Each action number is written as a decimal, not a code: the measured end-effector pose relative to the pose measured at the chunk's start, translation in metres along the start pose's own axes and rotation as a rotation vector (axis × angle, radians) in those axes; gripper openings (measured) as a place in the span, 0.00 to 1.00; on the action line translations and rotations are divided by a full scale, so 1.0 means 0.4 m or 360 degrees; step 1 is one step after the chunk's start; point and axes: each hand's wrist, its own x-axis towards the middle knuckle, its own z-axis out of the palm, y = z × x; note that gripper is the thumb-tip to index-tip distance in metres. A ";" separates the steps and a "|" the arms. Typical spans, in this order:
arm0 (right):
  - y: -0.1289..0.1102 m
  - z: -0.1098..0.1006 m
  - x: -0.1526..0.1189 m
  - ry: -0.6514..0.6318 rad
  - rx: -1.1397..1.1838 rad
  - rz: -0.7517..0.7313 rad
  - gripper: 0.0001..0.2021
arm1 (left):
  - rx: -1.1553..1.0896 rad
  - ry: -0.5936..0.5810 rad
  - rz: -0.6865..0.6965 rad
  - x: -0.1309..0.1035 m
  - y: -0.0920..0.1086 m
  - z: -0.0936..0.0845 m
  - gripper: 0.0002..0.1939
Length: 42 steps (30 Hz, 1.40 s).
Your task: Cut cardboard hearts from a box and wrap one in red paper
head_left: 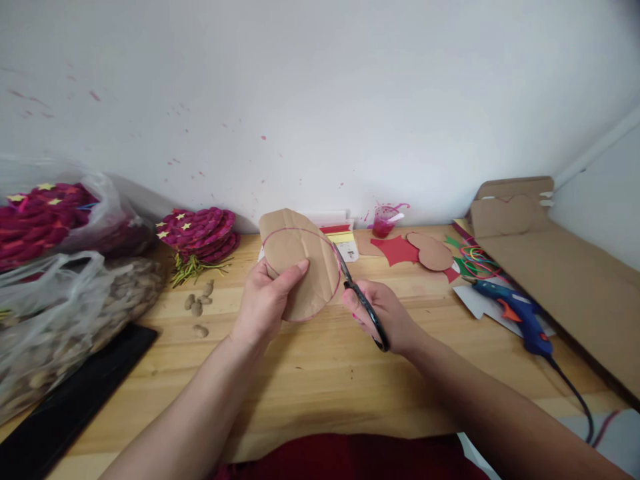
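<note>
My left hand [267, 293] grips a piece of brown cardboard [315, 280] by its lower left side, thumb on top. A purple oval line is drawn on the cardboard. The lower edge follows that line, while a flap still stands beyond it at the top. In my right hand [387, 313] is a pair of black-handled scissors [367, 303]. Their blades are at the cardboard's right edge, near the drawn line; whether they are parted I cannot tell. Both hands are above the wooden table [300, 380].
Left: bags of peanut-like shells [115, 300], a stack of magenta discs [200, 230], several loose shells [197, 307], a black slab [100, 387]. Right: a cup of magenta paint [384, 223], red paper [395, 250], cut cardboard shapes [433, 252], a corded blue glue gun [523, 313], a large cardboard box [565, 267].
</note>
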 end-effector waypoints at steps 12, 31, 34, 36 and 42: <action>0.009 -0.008 0.006 0.0031 -0.0170 0.0005 0.29 | -0.0031 -0.0021 -0.0019 0.002 0.002 -0.001 0.23; 0.008 -0.012 0.006 -0.0037 -0.0102 -0.0062 0.27 | 0.0025 -0.0069 -0.0080 0.000 -0.004 0.005 0.26; 0.006 -0.013 0.005 -0.0045 -0.0147 -0.0051 0.26 | 0.0022 -0.0049 -0.0072 -0.001 -0.003 0.006 0.25; 0.006 -0.013 0.005 -0.0045 -0.0168 -0.0042 0.26 | 0.0027 -0.0041 -0.0071 -0.002 -0.003 0.006 0.25; 0.011 -0.013 0.005 -0.0045 -0.0162 -0.0016 0.27 | 0.0033 -0.0044 -0.0088 -0.001 -0.002 0.006 0.25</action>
